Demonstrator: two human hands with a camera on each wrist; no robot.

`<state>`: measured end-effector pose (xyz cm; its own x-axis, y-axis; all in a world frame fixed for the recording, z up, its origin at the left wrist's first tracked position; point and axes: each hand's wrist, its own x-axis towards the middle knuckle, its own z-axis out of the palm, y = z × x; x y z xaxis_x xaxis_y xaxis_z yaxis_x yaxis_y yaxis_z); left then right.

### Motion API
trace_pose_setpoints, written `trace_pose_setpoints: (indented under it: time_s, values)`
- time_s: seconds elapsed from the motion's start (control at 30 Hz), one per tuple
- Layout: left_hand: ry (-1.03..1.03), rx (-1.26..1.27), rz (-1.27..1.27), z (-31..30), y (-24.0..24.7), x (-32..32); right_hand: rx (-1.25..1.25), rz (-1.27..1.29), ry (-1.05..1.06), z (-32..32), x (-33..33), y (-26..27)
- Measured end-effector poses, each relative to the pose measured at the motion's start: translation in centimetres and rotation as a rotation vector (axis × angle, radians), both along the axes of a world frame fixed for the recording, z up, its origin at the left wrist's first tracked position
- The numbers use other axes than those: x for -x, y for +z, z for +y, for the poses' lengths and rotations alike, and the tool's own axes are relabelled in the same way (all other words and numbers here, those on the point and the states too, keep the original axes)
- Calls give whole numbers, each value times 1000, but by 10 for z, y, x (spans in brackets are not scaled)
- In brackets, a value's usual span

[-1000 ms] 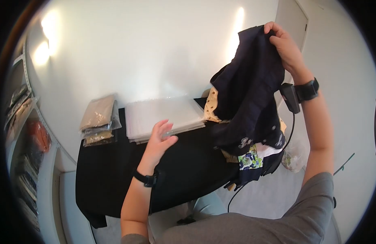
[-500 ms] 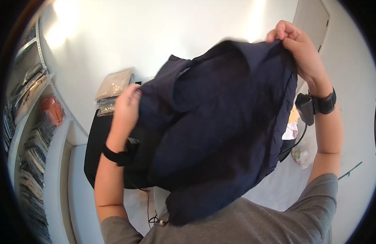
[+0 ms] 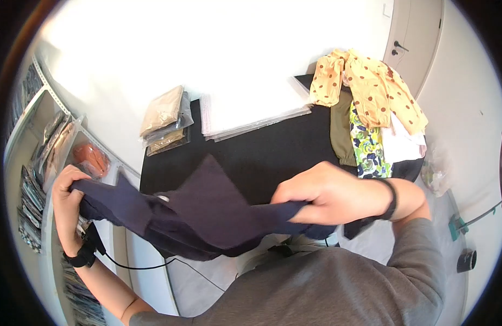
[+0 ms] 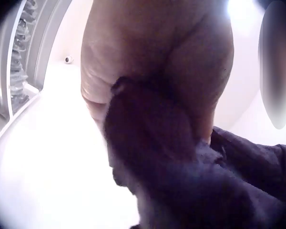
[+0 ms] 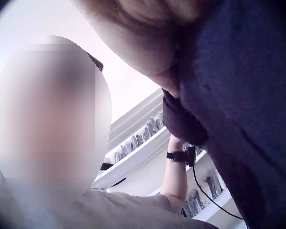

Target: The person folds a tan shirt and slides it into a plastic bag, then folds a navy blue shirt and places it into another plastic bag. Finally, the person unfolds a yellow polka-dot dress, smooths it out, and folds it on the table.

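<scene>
A dark navy garment [image 3: 207, 212] is stretched between the two hands above the near edge of the black table. At its left end the left hand [image 3: 69, 201] grips the cloth, fingers curled round it. The right hand [image 3: 321, 193] pinches the other end between thumb and fingers. In the left wrist view the left hand [image 4: 157, 52] is close up, with bunched dark cloth [image 4: 157, 138] coming out of its grip. The right wrist view has the right hand [image 5: 138, 38] at the top, beside hanging navy cloth [image 5: 248, 95]; its fingertips are hidden.
On the black table [image 3: 261, 157] lie a stack of clear plastic sleeves [image 3: 251, 106] and bagged folded garments [image 3: 163, 111]. Dotted yellow clothing [image 3: 370, 89], an olive piece [image 3: 342, 130] and a floral piece [image 3: 370, 149] lie at the right. Shelves [image 3: 23, 136] stand at the left.
Both hands have come down with the navy garment, the left one moving farther left and the right one inward. Over the last second the left hand went from empty to gripping the cloth.
</scene>
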<state>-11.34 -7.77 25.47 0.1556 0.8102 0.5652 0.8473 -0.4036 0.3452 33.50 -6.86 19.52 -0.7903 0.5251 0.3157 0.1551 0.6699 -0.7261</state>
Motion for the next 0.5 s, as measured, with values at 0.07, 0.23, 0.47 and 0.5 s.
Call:
trace_pose_setpoints:
  time_s: [0.07, 0.23, 0.47, 0.5]
  values:
    - [132, -58, 60, 4, 13, 11, -65, 135, 29, 8, 21, -24]
    - [316, -412, 204, 58, 32, 7, -118, 336, -21, 23, 53, -50]
    - [142, -565, 275, 194, 24, -94, 230, 469, -409, 53, 4, -66]
    - [96, -575, 264, 220, 15, -110, 232, 505, -462, 64, -8, -79]
